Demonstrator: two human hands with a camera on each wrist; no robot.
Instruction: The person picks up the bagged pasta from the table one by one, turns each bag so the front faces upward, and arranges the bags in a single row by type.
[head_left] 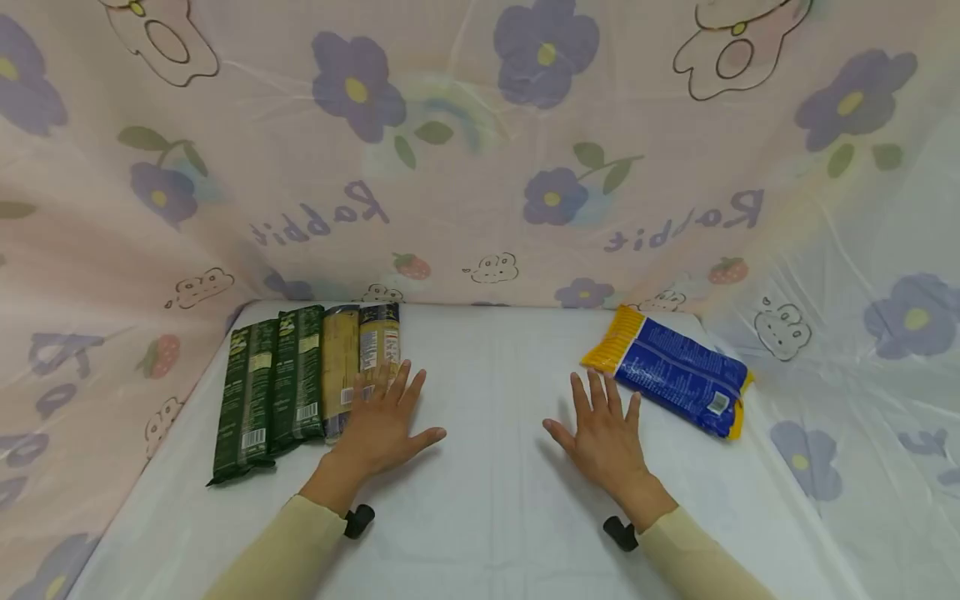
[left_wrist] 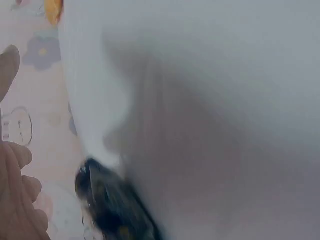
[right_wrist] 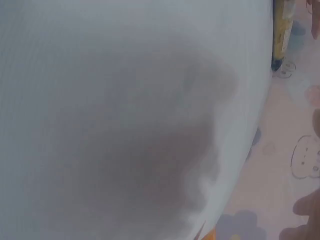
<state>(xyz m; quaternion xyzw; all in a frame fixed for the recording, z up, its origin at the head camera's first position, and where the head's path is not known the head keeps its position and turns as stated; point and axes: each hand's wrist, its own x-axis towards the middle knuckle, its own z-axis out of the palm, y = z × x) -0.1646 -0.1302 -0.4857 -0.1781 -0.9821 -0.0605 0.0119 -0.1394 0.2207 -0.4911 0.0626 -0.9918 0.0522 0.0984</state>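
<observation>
My left hand (head_left: 381, 429) is held palm down with spread, straight fingers, its fingertips overlapping the near part of the yellowish packs in the head view. Those are two long see-through packs, one yellow (head_left: 341, 350) and one with a dark blue top (head_left: 380, 337); long pasta seems to show inside. To their left lie two dark green packs (head_left: 251, 392) (head_left: 300, 375). My right hand (head_left: 606, 446), also spread, is just short of a blue and yellow pack (head_left: 678, 371). Both hands cast shadows on the table and hold nothing.
A white cloth covers the table (head_left: 487, 500). Behind and at both sides hangs a pale curtain (head_left: 465, 192) printed with flowers and rabbits. Small black wrist devices (head_left: 360, 522) (head_left: 620, 533) sit by the sleeves.
</observation>
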